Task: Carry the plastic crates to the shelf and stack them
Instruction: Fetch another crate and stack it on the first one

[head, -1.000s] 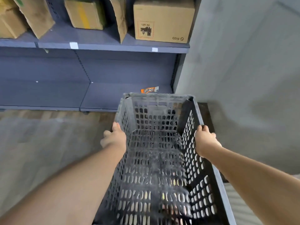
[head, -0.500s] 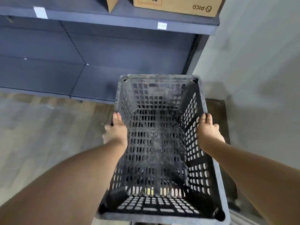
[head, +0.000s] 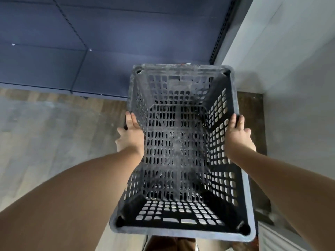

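A dark grey perforated plastic crate fills the middle of the head view, open side up and empty, held above the floor. My left hand grips its left rim and my right hand grips its right rim, fingers wrapped over the outer walls. The crate's far end reaches over the front edge of the blue bottom shelf.
The shelf unit's blue back panels rise behind. A pale grey wall closes off the right side. Wood-look floor spreads to the left. A dark strip of floor runs between crate and wall.
The view has tilted down and closer to the shelf; the upper shelf with cardboard boxes has left the frame. The crate now hangs over the bottom shelf's edge. Both hands keep their grip.
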